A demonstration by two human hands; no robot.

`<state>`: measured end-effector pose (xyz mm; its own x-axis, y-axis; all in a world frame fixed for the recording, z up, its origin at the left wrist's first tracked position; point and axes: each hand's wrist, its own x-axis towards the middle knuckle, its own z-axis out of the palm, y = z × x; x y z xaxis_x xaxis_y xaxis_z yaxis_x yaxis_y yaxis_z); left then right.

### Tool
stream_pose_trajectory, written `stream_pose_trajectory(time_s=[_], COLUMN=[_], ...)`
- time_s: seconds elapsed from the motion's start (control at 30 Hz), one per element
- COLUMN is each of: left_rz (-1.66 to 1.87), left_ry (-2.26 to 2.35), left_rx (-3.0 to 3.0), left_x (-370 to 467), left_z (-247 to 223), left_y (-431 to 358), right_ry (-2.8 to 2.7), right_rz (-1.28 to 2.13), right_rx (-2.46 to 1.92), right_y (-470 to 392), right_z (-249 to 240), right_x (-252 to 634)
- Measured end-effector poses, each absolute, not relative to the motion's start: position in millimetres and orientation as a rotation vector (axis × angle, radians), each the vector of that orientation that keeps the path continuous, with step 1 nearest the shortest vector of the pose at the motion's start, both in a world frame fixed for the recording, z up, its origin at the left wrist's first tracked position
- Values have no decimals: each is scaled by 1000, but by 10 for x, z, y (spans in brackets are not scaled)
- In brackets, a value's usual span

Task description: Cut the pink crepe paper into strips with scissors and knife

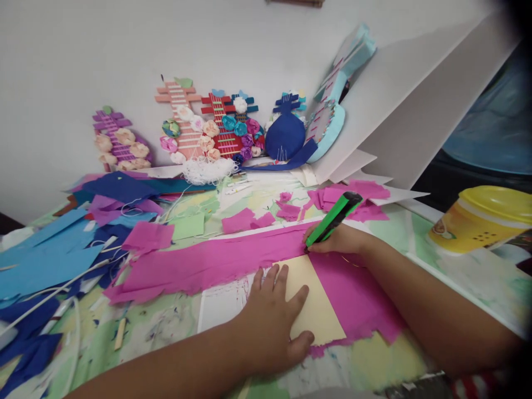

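Observation:
My left hand (pixel 272 318) lies with its fingers spread on a pale yellow sheet (pixel 322 302) and the white board (pixel 218 305) beside it. My right hand (pixel 336 241) is closed around a green marker (pixel 332 220) with a black end. The marker points down, its tip near the top corner of the yellow sheet, where the sheet meets the magenta paper (pixel 199 260). This paper runs across the board and down the right side of the yellow sheet, with ragged edges.
Blue paper (pixel 50 249) and white cords lie at the left. Magenta scraps (pixel 245 220) are behind the board. Decorated instrument shapes (pixel 285 136) lean against the wall. A yellow-lidded tub (pixel 484 219) stands at the right, near a large white panel (pixel 424 83).

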<state>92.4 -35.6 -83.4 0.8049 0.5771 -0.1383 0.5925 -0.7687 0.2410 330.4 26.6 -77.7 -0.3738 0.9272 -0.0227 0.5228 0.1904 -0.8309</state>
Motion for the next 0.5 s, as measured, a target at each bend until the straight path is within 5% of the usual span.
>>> stream_pose_trajectory(time_s=[0.33,0.5], left_rz=[-183,-152], left_ry=[873,757], left_rx=[2806,2930], left_x=[915,1074], left_z=[-640,-485], left_y=[-307,-197], right_ry=[-1679,-1656], right_rz=[764,599], right_rx=[-1362,-1712], right_y=[155,9], right_z=[-565,-640], right_x=[3191,3051])
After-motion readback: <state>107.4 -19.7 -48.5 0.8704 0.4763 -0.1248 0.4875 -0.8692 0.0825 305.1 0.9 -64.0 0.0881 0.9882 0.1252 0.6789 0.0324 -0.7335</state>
